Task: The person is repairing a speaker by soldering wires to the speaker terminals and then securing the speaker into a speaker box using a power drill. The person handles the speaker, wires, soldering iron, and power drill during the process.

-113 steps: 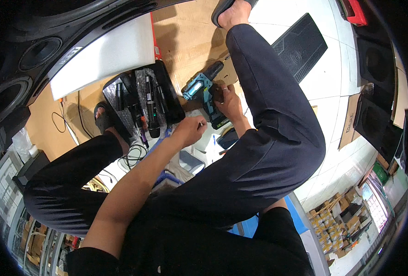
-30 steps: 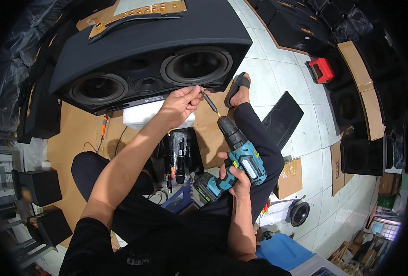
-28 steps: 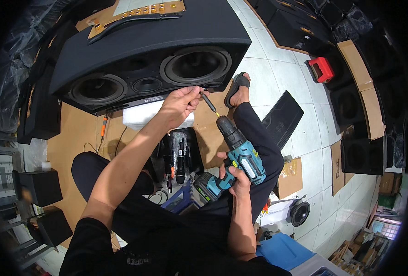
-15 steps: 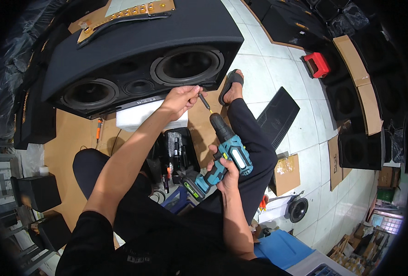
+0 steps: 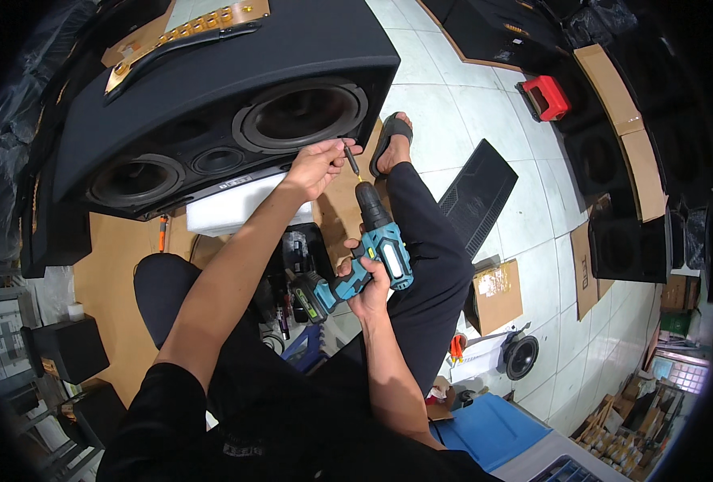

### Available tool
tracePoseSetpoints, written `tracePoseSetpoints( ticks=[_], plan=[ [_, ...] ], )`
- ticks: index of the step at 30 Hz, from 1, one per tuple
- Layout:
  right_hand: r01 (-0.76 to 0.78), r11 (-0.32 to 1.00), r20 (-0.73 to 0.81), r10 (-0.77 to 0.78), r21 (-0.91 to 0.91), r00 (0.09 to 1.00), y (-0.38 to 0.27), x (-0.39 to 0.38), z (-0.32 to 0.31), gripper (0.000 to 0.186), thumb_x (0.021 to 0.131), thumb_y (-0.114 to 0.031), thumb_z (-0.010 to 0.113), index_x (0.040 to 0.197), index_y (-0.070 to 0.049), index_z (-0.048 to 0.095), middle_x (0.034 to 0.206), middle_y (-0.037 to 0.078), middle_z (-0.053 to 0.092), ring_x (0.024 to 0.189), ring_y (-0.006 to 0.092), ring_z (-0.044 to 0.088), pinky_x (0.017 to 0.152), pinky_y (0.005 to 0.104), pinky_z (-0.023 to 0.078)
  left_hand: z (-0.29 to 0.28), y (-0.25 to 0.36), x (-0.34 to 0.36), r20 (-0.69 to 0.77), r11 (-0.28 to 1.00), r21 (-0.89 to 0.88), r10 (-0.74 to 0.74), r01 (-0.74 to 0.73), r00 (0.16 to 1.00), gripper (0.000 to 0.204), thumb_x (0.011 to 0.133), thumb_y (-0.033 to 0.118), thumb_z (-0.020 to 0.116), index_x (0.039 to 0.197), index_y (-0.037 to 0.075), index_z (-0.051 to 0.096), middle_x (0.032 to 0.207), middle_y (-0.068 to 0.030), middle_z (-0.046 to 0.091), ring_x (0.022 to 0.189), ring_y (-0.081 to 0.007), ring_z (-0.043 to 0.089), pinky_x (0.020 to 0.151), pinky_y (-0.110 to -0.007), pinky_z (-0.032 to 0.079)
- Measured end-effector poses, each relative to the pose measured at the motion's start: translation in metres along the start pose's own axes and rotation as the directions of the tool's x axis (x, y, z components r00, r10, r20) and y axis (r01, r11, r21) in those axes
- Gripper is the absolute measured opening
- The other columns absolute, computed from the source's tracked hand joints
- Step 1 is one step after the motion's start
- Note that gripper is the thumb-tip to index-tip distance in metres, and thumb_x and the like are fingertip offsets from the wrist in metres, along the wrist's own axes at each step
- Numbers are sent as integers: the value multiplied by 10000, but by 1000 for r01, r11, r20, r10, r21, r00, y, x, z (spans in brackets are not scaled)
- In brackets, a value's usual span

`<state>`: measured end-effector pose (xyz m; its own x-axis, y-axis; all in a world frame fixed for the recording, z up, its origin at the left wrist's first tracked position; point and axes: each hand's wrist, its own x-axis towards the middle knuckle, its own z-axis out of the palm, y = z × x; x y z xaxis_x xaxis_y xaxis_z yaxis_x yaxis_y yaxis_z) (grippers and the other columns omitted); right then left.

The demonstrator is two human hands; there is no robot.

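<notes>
A teal and black cordless drill [image 5: 387, 255] is in my right hand [image 5: 369, 291], whose fingers wrap round its grip. The drill points up toward the large black speaker cabinet [image 5: 212, 76]. A dark bit holder [image 5: 351, 161] extends from the chuck. At its far end my left hand [image 5: 318, 167] is closed, thumb and fingers pinching around the tip; whether a screw is there is hidden. That hand is just below the cabinet's lower right edge, near the right woofer [image 5: 302, 115]. A white foam block [image 5: 248, 210] lies under the cabinet.
An orange-handled screwdriver [image 5: 163, 234] lies on cardboard at left. A black perforated grille panel [image 5: 479, 199] rests on the tiles beside my leg. Farther right are a loose speaker driver [image 5: 521, 357], a cardboard box [image 5: 497, 297] and a red plastic stand [image 5: 546, 98]. More black cabinets line the right side.
The whole view has shifted, so the cabinet now appears farther left and a little higher. Drill and both hands moved up and left with it; both grips look the same.
</notes>
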<state>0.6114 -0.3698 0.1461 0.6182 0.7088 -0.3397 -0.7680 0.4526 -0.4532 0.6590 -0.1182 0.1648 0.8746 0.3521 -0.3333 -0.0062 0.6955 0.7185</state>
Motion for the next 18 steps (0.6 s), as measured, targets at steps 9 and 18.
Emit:
tracePoseSetpoints(
  ticks=[9,18],
  plan=[
    [38,998,-9,-38,-49,999,-1,8,4,409,872,-119,581,1258,9,540,1065,100,647,726,182,620,674,327,534,-2,0,-2,-1,993,-117,5,-5,1000,328,1108,149,476,1358,-60,512,1378,-202,589,728,-46,458,590,-171,416],
    [74,972,-5,-77,-225,997,15,16,-7,343,879,-159,601,1187,-17,544,1031,84,615,707,164,599,706,338,515,0,0,2,6,984,-177,-27,28,1000,327,1113,153,461,1367,-50,491,1405,-199,562,726,-47,470,596,-181,426]
  ],
)
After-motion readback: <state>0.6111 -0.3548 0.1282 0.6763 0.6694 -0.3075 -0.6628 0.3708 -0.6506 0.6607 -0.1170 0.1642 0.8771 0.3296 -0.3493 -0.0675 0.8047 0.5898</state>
